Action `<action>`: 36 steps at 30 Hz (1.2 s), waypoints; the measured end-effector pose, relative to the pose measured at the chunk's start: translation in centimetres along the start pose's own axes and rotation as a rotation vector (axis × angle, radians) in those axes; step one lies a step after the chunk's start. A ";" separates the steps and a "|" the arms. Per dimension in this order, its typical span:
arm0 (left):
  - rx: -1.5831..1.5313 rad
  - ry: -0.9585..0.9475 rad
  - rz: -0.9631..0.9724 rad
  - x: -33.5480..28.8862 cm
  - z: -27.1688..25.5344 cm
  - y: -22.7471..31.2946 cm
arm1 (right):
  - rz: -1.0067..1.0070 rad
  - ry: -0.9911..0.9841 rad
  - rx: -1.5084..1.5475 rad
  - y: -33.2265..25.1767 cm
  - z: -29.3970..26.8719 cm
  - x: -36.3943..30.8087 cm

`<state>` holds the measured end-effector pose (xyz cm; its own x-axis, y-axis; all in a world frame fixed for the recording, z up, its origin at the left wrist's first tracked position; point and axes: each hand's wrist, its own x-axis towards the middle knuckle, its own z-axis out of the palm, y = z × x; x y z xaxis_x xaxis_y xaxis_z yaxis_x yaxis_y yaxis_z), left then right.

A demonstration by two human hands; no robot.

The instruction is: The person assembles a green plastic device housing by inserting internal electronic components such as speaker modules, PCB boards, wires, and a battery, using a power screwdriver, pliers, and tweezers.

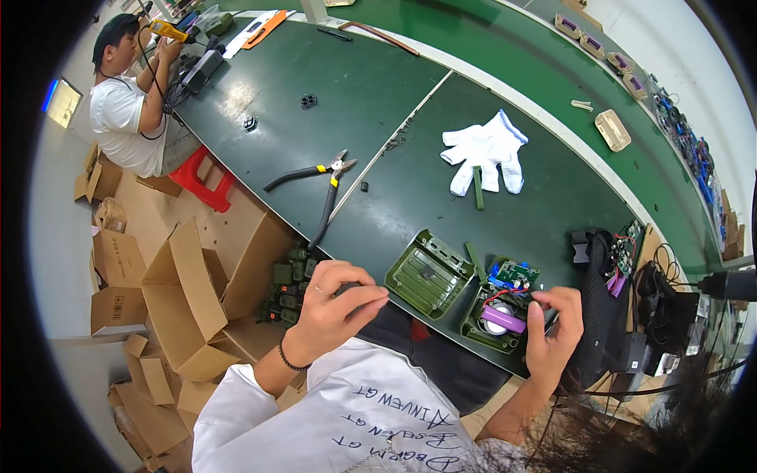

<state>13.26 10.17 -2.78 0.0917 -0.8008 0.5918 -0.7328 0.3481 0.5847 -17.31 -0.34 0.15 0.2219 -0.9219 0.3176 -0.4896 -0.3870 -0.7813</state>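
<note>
My left hand [335, 309] is raised at the table's near edge, thumb and index finger pressed together. Anything between those fingertips is too small to make out. Just right of it lies an open green plastic housing half [430, 276], its hollow inside facing up. The other housing half [493, 335] holds a purple cylindrical battery [505, 318] and a round silvery part. A green circuit board [516, 273] with blue parts and red wires sits at its far edge. Beside it my right hand [557, 331] curls, thumb and index tips almost meeting; what they pinch is unclear.
Cutting pliers [337, 167] lie with handles spread on the green table. A white glove [487, 154] with a green strip [478, 188] lies further back. Cardboard boxes [189, 292] stand lower left, near several green units [288, 288]. A co-worker [130, 102] holds a yellow tool.
</note>
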 end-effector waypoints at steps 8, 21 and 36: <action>0.169 -0.238 -0.038 0.8 0.3 0.6 | 0.011 0.202 0.098 1.2 0.1 -4.4; 0.105 -0.695 0.147 5.3 -0.9 -0.7 | 0.039 0.185 0.113 1.3 0.4 -4.5; -0.151 -0.213 -0.541 -0.3 -3.1 0.2 | 0.081 0.193 0.122 1.2 0.4 -4.4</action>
<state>15.16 11.99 -1.12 0.2768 -0.9582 0.0730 -0.5140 -0.0835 0.8537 -18.53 3.31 -2.38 0.0152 -0.9408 0.3386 -0.3916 -0.3172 -0.8638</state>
